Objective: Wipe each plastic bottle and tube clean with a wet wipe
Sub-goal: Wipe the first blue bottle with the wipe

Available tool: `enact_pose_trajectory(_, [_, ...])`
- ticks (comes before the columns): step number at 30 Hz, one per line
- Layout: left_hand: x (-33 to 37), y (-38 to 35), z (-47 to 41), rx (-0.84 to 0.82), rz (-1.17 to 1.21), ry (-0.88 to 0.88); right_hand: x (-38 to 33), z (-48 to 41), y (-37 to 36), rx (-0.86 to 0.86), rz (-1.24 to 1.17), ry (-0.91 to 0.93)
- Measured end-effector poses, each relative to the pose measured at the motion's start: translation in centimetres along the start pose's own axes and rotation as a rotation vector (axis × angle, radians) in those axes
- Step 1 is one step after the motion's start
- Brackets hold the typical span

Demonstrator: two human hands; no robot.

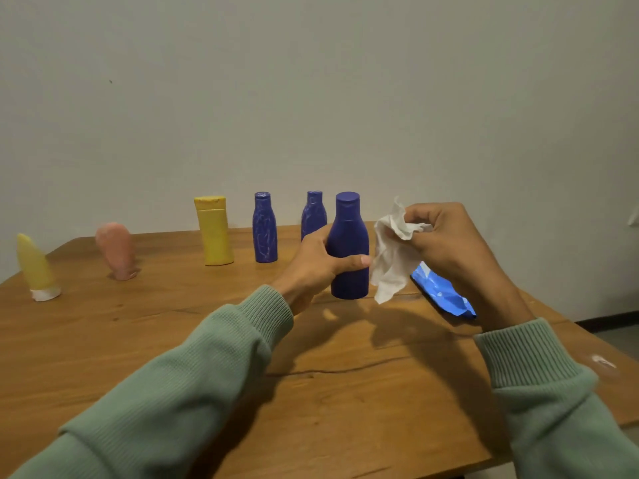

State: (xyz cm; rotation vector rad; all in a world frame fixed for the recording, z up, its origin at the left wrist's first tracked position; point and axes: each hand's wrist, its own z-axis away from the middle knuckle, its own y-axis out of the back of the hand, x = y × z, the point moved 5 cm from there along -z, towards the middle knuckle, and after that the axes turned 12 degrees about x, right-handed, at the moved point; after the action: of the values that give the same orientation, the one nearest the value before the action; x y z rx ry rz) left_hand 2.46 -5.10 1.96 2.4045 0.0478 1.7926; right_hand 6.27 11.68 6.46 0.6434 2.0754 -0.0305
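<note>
My left hand [320, 262] grips a clean dark blue bottle [348, 243] upright, just above the wooden table [242, 357]. Right beside it my right hand [446, 243] pinches a crumpled white wet wipe [390, 257] that hangs down, close to the bottle's right side. Behind stand two more blue bottles with whitish smears, one in the middle [265, 229] and one [313, 212] partly hidden by my left hand. A smeared yellow bottle [214, 231] stands left of them. Farther left, a pink tube [116, 250] and a yellow tube [36, 267] stand cap down.
A blue wet wipe pack [442, 293] lies on the table under my right wrist. The table backs onto a plain wall. A small wet spot [603, 363] shows near the table's right edge. A crack [345, 369] runs across the tabletop.
</note>
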Motion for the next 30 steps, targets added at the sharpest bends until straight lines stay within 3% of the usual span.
enact_pose_trajectory(10, [-2.5, -4.0, -1.8, -0.095, -0.012, 0.075, 3.9, -1.6, 1.7, 0.066, 0.187, -0.095])
enact_pose_trajectory(30, [-3.2, -4.4, -1.9, -0.062, 0.036, 0.134, 3.4, -1.6, 1.6, 0.039, 0.226, -0.113])
